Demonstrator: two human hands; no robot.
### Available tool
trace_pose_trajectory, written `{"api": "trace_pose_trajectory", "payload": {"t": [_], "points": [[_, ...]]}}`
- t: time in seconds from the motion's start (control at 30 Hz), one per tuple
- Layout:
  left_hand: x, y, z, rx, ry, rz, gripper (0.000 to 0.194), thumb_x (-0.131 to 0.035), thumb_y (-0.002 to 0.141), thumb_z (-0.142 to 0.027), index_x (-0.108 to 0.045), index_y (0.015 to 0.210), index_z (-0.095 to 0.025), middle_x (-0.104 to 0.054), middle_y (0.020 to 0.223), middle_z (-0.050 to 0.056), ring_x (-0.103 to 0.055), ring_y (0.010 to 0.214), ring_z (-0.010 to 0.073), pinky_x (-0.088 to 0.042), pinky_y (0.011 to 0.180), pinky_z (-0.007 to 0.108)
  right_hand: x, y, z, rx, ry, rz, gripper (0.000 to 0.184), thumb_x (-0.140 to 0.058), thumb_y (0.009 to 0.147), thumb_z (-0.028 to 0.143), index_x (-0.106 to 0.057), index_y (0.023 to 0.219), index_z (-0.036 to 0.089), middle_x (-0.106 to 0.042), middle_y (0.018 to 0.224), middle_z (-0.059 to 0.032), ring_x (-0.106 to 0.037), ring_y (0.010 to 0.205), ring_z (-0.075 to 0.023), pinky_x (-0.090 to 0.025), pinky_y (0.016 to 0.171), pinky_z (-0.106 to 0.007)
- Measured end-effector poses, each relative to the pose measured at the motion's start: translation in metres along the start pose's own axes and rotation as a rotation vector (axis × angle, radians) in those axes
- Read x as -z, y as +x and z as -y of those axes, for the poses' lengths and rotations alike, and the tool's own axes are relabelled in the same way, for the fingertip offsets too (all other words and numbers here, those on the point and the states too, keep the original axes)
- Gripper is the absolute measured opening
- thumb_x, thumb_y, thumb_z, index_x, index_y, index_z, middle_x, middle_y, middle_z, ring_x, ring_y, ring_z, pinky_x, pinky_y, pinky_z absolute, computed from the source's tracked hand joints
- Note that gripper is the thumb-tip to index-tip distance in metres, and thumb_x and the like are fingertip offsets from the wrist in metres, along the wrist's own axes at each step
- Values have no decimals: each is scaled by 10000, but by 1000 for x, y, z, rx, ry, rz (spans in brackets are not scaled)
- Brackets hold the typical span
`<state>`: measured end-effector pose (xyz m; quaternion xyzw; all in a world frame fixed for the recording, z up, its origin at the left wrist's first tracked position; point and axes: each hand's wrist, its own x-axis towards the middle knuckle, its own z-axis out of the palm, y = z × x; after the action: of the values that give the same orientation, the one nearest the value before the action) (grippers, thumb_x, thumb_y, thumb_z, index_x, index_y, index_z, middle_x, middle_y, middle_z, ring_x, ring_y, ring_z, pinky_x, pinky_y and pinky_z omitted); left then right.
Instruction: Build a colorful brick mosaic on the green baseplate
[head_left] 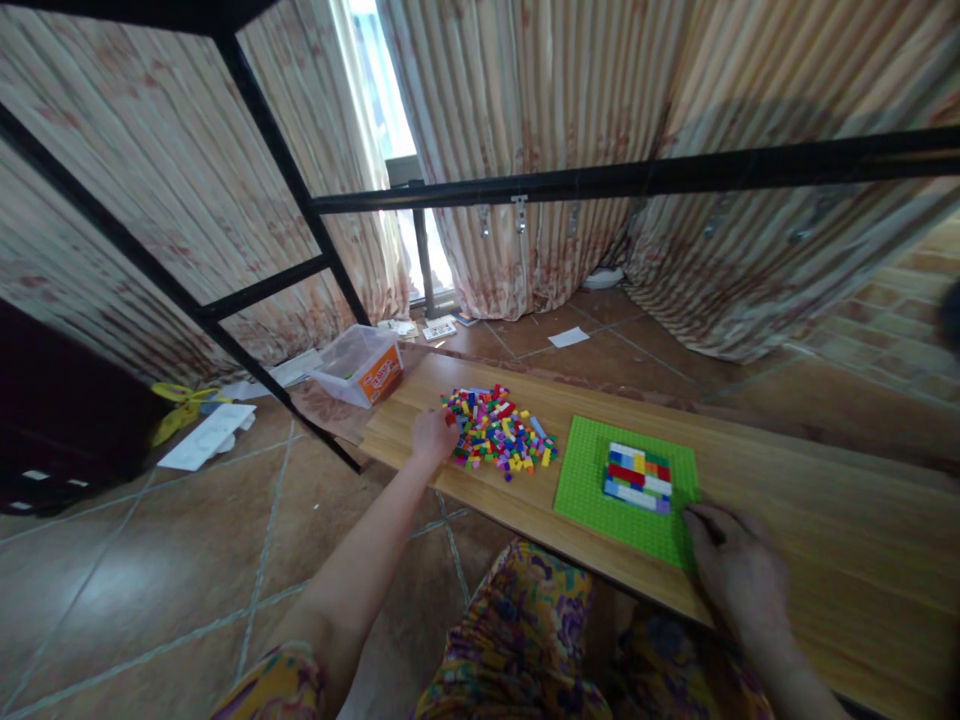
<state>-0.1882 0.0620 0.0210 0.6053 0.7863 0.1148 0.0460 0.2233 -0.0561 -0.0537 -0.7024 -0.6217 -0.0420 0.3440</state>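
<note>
My left hand (435, 436) is at the left edge of a heap of small coloured building bricks (499, 435), its fingers pinched together. A red brick (451, 419) shows at its fingertips. To the right lies a green studded baseplate (581, 480), carrying a low block of joined bricks (637, 478) in white, red, blue, yellow, green and orange. My right hand (739, 560) rests by the baseplate's right edge with curled fingers, the tips at the plate's rim. Whatever is between those fingers, if anything, is hidden.
The long wooden bench (810, 520) stands across my knees. At its left end is a clear plastic box (352, 365) with an orange label. Black metal frame bars (480, 192) cross in front of the curtains (540, 90). Papers (206, 437) lie on the tiled floor.
</note>
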Motion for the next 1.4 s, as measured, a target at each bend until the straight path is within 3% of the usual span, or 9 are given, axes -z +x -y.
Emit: {"api": "trace_pose_trajectory", "payload": {"t": [0.23,0.47,0.57,0.73,0.9,1.1,1.4], "points": [[-2,11,1,-47,46,27,288,-482,846,-198,-720,1005,-177,-701,1005,136,-631,989,250,-459,832,316,-1,0,3,-24,49,-1,400,-450,898,480,-714,893,179,-693,939,-105,-639,844,-251,-513,781,-388],[16,6,-8,-100,2,24,292,-421,892,-243,-700,906,-158,-695,889,119,-623,886,225,-425,735,293,2,3,10,-58,88,-3,349,-464,909,425,-711,883,181,-684,934,-103,-626,848,-232,-510,785,-371],[22,-8,-26,-220,-183,86,284,-416,895,-264,-681,867,-165,-672,777,61,-593,745,182,-385,648,267,2,4,11,-63,90,4,328,-467,913,399,-713,885,183,-683,945,-103,-620,868,-229,-505,821,-374],[11,-56,-78,-482,-543,379,232,-464,869,-281,-667,827,-176,-662,724,0,-583,691,144,-400,631,242,1,4,10,-72,112,0,306,-475,910,379,-713,891,188,-680,959,-100,-614,881,-227,-502,840,-382],[-18,-88,-130,-425,-796,558,190,-579,827,-254,-633,990,-171,-715,839,32,-647,754,143,-481,691,243,3,4,13,-74,129,10,299,-475,908,364,-712,896,183,-673,956,-102,-608,882,-228,-498,833,-380],[-26,-83,-163,-503,-730,573,96,-617,817,-246,-671,842,-171,-728,849,33,-659,808,144,-495,750,242,6,6,16,-99,155,22,267,-473,904,316,-704,871,185,-666,942,-95,-604,873,-218,-491,825,-362],[-35,-81,-174,-493,-652,512,153,-593,803,-175,-741,842,-178,-738,823,18,-654,794,144,-490,770,250,6,6,15,-111,156,34,263,-462,902,306,-694,869,187,-656,930,-87,-591,848,-209,-474,794,-345]]}}
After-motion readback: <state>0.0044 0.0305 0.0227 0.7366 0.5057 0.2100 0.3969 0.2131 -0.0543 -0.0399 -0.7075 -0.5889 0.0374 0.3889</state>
